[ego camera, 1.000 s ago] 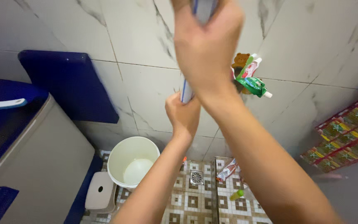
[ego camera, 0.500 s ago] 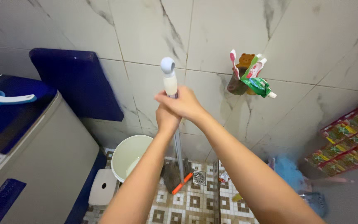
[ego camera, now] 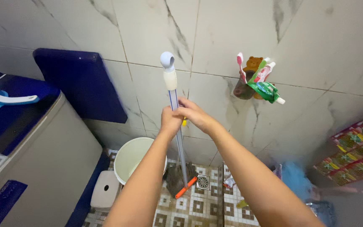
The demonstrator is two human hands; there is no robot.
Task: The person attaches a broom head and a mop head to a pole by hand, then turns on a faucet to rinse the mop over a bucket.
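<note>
Lower now, both hands around mop handle.

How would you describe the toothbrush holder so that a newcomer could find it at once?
Start at the marbled wall tiles behind the mop handle. Right of both hands, a small dark cup hangs on the wall. A brown bear figure, a pink toothbrush and a green tube mark it out.

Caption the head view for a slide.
Left hand and right hand grip an upright mop handle above a white bucket.

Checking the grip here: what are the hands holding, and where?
Both hands, left hand and right hand, grip the mop on its upper handle.
</note>
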